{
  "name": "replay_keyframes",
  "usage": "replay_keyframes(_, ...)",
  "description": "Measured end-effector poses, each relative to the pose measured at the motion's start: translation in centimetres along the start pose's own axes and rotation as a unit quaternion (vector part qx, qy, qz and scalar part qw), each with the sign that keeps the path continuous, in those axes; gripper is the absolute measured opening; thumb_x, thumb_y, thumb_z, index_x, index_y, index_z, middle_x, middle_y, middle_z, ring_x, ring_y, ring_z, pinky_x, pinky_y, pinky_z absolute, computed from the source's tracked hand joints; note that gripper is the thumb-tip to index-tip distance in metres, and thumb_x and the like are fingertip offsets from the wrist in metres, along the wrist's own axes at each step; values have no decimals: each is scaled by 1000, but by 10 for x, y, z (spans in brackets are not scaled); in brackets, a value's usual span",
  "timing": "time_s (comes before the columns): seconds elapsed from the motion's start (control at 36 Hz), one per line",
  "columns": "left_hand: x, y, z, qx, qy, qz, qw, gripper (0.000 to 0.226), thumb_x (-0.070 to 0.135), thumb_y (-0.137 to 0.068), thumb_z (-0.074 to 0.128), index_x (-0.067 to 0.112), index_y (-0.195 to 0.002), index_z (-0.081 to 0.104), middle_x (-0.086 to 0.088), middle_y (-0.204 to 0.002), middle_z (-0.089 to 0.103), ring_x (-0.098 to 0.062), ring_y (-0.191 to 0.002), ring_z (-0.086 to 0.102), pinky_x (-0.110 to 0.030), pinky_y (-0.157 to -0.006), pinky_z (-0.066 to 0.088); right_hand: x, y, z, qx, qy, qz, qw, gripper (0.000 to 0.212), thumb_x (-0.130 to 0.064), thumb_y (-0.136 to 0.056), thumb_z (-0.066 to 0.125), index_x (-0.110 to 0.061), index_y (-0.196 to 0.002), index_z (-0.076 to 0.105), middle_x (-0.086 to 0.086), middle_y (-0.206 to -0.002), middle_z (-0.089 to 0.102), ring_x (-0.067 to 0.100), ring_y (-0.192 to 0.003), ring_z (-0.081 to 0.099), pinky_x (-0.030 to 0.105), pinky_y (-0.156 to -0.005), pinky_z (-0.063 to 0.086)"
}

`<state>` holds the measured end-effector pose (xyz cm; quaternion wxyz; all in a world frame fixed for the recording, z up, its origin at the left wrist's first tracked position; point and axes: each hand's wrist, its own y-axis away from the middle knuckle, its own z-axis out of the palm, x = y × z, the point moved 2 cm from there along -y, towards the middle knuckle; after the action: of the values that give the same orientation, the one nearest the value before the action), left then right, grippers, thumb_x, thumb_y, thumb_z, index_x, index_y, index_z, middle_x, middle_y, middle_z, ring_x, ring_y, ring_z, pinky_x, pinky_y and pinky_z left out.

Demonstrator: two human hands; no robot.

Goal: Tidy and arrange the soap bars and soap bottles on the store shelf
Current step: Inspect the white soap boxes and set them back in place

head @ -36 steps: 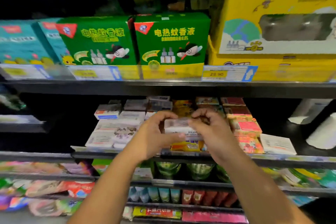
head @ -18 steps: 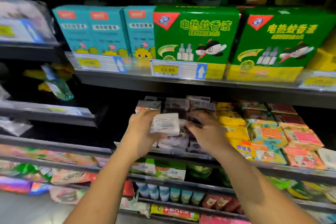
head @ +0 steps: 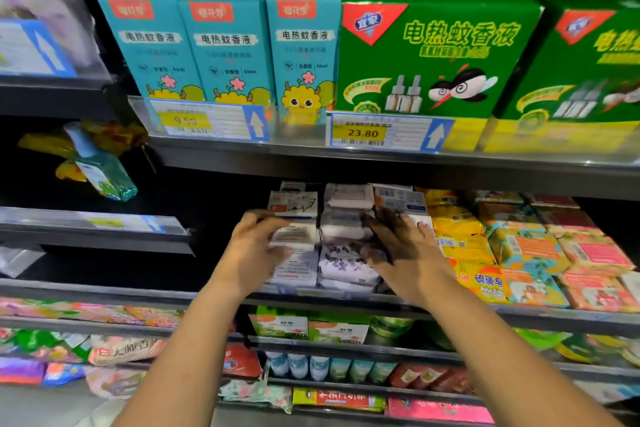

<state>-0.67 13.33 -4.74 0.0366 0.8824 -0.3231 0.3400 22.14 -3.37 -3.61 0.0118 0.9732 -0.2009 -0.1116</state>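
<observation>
Single view: head-worn wide-angle camera, facing store shelving [head: 381, 163] head-on, tilted slightly down; eye line near upper shelf; close range, within reach: forearms enter from bottom edge, left hand [head: 254, 250] at soap box [head: 294, 236], right hand [head: 405, 253] mid-frame; shelf lines bow near edges

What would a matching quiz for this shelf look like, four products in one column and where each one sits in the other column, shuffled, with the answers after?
Column one
1. left green box
2. teal boxes
3. blue-green bottle
4. yellow soap packs

Column two
a. tilted, on the far-left shelf
b. behind the 23.80 price tag
c. just right of the right hand
d. behind the 9.90 price tag

Pairs: 1-b, 2-d, 3-a, 4-c
</observation>
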Motion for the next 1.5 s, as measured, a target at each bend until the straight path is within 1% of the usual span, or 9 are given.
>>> replay_keyframes(0.28,12,1,-6,-32,-53,-16,998,44,34,-86,75,23,-126,63,0,-134,44,-16,-124,48,-14,-101,28,-6,6,-5,12,13,-4,1000,82,-74,-80,-3,-48,-156,10,-10,-167,9,22,-152,7,45,-125,4)
replay_keyframes(0.42,19,-5,-12,-60,-84,-39,994,45,50,-81,72,35,-123,63,4,-125,55,-19,-121,49,-28,-105,41,-3,4,-4,-8,-26,13,1000,70,-77,-86,10,-56,-152,7,-13,-167,6,24,-154,2,44,-125,1)
replay_keyframes(0.53,37,-13,-15,-53,-120,-10,991,51,64,-78,58,33,-116,70,5,-122,62,-24,-116,56,-39,-101,48,-5,7,-19,16,-131,-16,991,53,-62,-95,48,-50,-146,41,-11,-161,28,17,-150,20,38,-124,12)
replay_keyframes(0.67,82,-13,2,-70,-155,30,985,51,54,-95,57,28,-138,56,7,-141,54,-17,-132,46,-29,-108,38,11,20,-36,-44,-315,21,948,35,-33,-94,67,-27,-129,65,-5,-132,60,16,-122,57,31,-105,45)
replay_keyframes(0.81,125,-11,39,-123,-201,75,969,54,61,-95,49,39,-143,46,12,-153,43,-15,-139,40,-30,-110,37,66,45,-50,-1,-280,10,960,27,-24,-95,68,-24,-122,69,-8,-120,65,11,-112,61,13,-84,46)
replay_keyframes(0.94,173,-11,75,-170,-203,103,959,60,64,-95,47,38,-148,40,13,-159,31,-14,-146,31,-32,-116,31,141,80,-68,69,-262,38,962,27,-19,-94,68,-46,-93,63,-11,-82,67,2,-66,63,26,-61,51)
replay_keyframes(1.11,250,-2,146,-254,-139,95,952,69,54,-99,47,33,-157,18,5,-165,18,-19,-148,27,-29,-115,26,242,125,-93,195,-260,92,941,27,-1,-88,71,-25,-98,70,-8,-93,67,4,-84,65,2,-73,43)
replay_keyframes(1.19,292,0,183,-241,-138,136,951,70,56,-98,48,32,-157,18,5,-166,12,-18,-150,19,-27,-116,21,293,143,-95,213,-228,121,942,21,-2,-86,72,-12,-105,74,4,-98,70,20,-89,67,21,-79,51)
replay_keyframes(1.5,389,5,277,-254,-151,162,941,72,56,-97,48,45,-156,8,6,-167,-10,-16,-152,-16,-39,-123,-3,409,171,-71,64,-125,167,976,60,-36,-89,74,-12,-140,55,12,-132,59,29,-123,55,33,-100,40)
